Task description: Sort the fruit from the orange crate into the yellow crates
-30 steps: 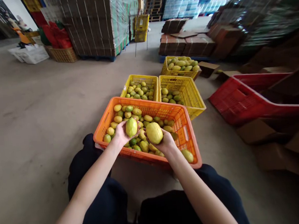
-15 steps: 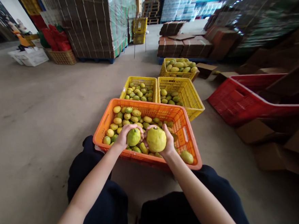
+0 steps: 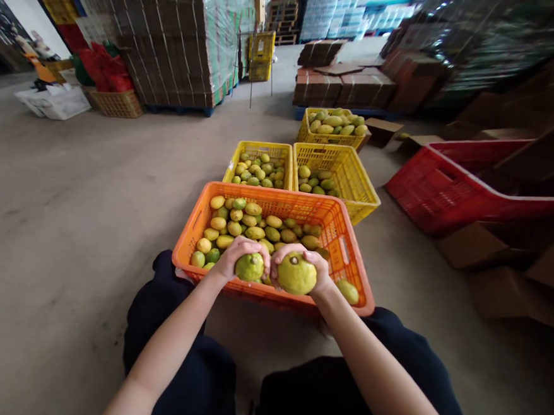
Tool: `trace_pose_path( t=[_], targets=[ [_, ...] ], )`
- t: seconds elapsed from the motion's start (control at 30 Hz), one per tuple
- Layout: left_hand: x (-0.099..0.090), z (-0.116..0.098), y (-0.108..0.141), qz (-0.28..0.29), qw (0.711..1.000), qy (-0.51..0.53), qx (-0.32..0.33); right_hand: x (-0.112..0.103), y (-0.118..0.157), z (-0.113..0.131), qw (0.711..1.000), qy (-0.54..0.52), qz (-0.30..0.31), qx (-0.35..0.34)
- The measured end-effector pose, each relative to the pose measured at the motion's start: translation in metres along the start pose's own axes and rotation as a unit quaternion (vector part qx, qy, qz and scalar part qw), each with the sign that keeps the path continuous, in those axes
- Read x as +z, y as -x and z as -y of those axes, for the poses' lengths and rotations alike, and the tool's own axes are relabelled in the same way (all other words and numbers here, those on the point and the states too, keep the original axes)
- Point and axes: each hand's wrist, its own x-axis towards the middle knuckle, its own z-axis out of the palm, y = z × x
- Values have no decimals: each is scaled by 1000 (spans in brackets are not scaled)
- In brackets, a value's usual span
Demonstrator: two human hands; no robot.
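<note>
My left hand (image 3: 235, 253) is wrapped round a small green papaya (image 3: 250, 269), its stem end facing me. Beside it, my right hand (image 3: 320, 269) grips a larger yellow-green papaya (image 3: 297, 275), also stem end up. Both hands are over the near side of an orange crate (image 3: 187, 242), fingers close together. Inside that crate lie many yellow and green papayas (image 3: 255, 233), mostly at the left and middle. One papaya (image 3: 347, 292) rests alone in the near right corner. My fingers hide part of the fruit below.
Two yellow crates (image 3: 358, 189) with papayas stand against the orange crate's far side. Behind them is a fuller yellow crate (image 3: 306, 129). To the right are a red crate (image 3: 418, 188) and cardboard boxes (image 3: 474, 244). Wrapped pallet stacks (image 3: 166, 51) stand farther back.
Both hands have tipped their papayas so the stem ends turn toward me. The right one has come slightly nearer and to the right. The crates stay put.
</note>
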Motion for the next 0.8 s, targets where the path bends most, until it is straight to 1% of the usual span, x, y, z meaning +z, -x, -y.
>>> trace_pose_path(
  t=[0.13,0.23,0.3,0.33,0.37,0.43,0.5,0.57,0.6,0.67,0.73,0.8],
  targets=[
    [-1,-1,1,0,1000,3,-4,3,0,3,1000,-15,8,7],
    [-1,-1,2,10,1000,10,-8,8,1,7,999,-5,-16,36],
    [1,-2,1,3,999,31,-29,12,1,9,997,-4,-44,57],
    [3,-2,-1,-18,998,52,-41,13,0,10,996,-14,-61,69],
    [5,-2,-3,-52,994,80,-50,14,-1,11,993,-31,-81,82],
    [8,-3,-8,-146,976,152,-51,14,-5,12,982,-84,-142,93],
    [11,-4,-12,-241,943,224,-47,13,-8,12,962,-137,-225,76],
    [11,-5,-15,-310,908,275,-58,12,-11,13,936,-171,-302,51],
    [10,-4,-15,-334,894,293,-65,11,-13,13,924,-183,-332,45],
    [7,-2,-16,-364,872,320,-68,8,-14,13,904,-195,-376,51],
    [2,3,-16,-368,859,350,-64,4,-14,11,889,-197,-407,72],
    [-2,10,-17,-364,847,381,-63,0,-15,8,881,-197,-419,102]
  ],
)
